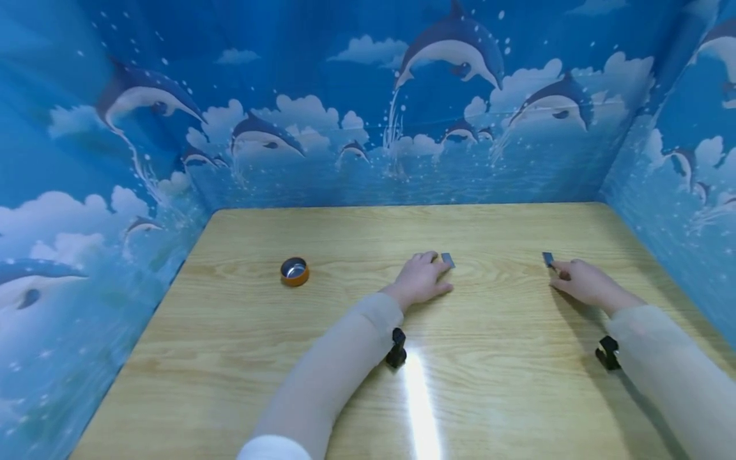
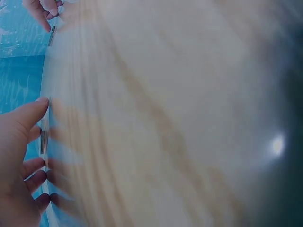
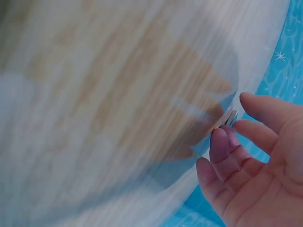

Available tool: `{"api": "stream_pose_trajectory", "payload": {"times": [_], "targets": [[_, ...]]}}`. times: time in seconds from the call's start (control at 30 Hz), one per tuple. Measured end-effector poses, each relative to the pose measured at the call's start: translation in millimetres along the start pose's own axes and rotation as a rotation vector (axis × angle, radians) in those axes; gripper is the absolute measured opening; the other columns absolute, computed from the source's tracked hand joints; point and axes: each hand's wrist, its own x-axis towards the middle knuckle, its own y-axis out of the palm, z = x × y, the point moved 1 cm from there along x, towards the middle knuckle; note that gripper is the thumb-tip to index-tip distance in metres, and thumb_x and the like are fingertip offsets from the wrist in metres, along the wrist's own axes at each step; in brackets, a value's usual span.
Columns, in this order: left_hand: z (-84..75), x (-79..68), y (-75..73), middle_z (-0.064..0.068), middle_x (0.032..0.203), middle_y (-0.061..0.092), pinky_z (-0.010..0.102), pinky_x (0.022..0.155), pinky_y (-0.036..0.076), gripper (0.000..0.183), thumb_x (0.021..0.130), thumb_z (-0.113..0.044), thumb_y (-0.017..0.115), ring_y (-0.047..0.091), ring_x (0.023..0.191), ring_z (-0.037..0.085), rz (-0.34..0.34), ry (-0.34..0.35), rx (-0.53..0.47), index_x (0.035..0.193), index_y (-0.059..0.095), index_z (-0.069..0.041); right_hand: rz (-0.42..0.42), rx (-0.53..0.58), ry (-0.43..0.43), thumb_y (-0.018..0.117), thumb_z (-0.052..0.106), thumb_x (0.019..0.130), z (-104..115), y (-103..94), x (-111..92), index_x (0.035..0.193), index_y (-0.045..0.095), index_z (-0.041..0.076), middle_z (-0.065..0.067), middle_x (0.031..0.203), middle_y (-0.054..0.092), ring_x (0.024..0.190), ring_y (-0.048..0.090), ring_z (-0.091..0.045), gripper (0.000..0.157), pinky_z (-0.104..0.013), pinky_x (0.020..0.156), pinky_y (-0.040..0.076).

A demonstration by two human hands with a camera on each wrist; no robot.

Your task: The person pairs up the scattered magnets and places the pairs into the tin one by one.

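Two small, flat grey metal pieces lie apart on the wooden table. In the head view, my left hand (image 1: 422,278) rests beside the left metal piece (image 1: 448,260), fingers spread and a fingertip at its lower edge. The left wrist view shows that metal piece (image 2: 43,137) edge-on by the fingers, with the left hand's thumb (image 2: 33,112) extended above it. On the right, my right hand (image 1: 583,281) reaches the other metal piece (image 1: 548,259) with its fingertips. In the right wrist view, this metal piece (image 3: 229,118) is at the fingertips of loosely bent fingers, the thumb apart.
An orange round bowl (image 1: 294,272) with a shiny dark inside stands on the table (image 1: 230,358), left of both hands. Blue dolphin-print curtain (image 1: 322,76) encloses the table's back and sides. A bright reflection streaks the front of the tabletop.
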Motion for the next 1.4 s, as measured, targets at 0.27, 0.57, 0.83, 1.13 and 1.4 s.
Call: {"api": "stream_pose_trajectory", "payload": {"times": [0.27, 0.57, 0.83, 1.13, 1.4], "targets": [[-2.4, 8.3, -3.8, 0.000, 0.122, 0.042, 0.030, 0.085, 0.039, 0.048, 0.078, -0.045, 0.054, 0.041, 0.108, 0.016, -0.073, -0.087, -0.086, 0.120, 0.047, -0.022, 0.020, 0.039, 0.010, 0.052, 0.022, 0.084, 0, -1.6, 1, 0.116, 0.044, -0.011, -0.016, 0.085, 0.057, 0.070, 0.053, -0.022, 0.047, -0.037, 0.057, 0.042], [-6.1, 21.6, -5.4, -0.003, 0.102, 0.048, 0.025, 0.072, 0.041, 0.044, 0.075, -0.047, 0.056, 0.045, 0.089, 0.013, -0.105, -0.209, -0.075, 0.111, 0.055, -0.021, 0.054, 0.114, 0.005, 0.052, 0.026, 0.084, -7, -8.6, 13, 0.127, 0.028, -0.009, -0.031, 0.101, 0.049, 0.090, 0.048, -0.040, 0.061, -0.046, 0.068, 0.042], [-3.0, 24.2, -2.3, -0.003, 0.105, 0.048, 0.026, 0.075, 0.041, 0.039, 0.075, -0.039, 0.061, 0.044, 0.092, 0.015, -0.152, -0.278, -0.239, 0.111, 0.057, -0.025, 0.062, 0.209, 0.031, 0.052, 0.032, 0.083, -16, -6.4, 18, 0.121, 0.038, -0.006, -0.026, 0.107, 0.045, 0.097, 0.042, -0.040, 0.055, -0.050, 0.074, 0.037], [-10.6, 21.2, -5.5, -0.009, 0.099, 0.052, 0.030, 0.077, 0.037, 0.032, 0.072, -0.039, 0.065, 0.043, 0.094, 0.016, -0.114, -0.353, -0.336, 0.103, 0.060, -0.034, 0.053, 0.299, -0.039, 0.058, 0.023, 0.080, -20, -4.5, 17, 0.114, 0.046, -0.004, -0.013, 0.096, 0.053, 0.087, 0.049, -0.027, 0.045, -0.043, 0.073, 0.040], [-25.5, 21.5, -4.8, -0.013, 0.101, 0.053, 0.034, 0.085, 0.029, 0.029, 0.070, -0.038, 0.067, 0.042, 0.096, 0.017, -0.105, -0.391, -0.370, 0.099, 0.061, -0.036, 0.044, 0.294, -0.055, 0.059, 0.027, 0.079, -21, -3.7, 17, 0.114, 0.048, -0.003, -0.011, 0.094, 0.055, 0.086, 0.050, -0.025, 0.047, -0.042, 0.073, 0.040]]}}
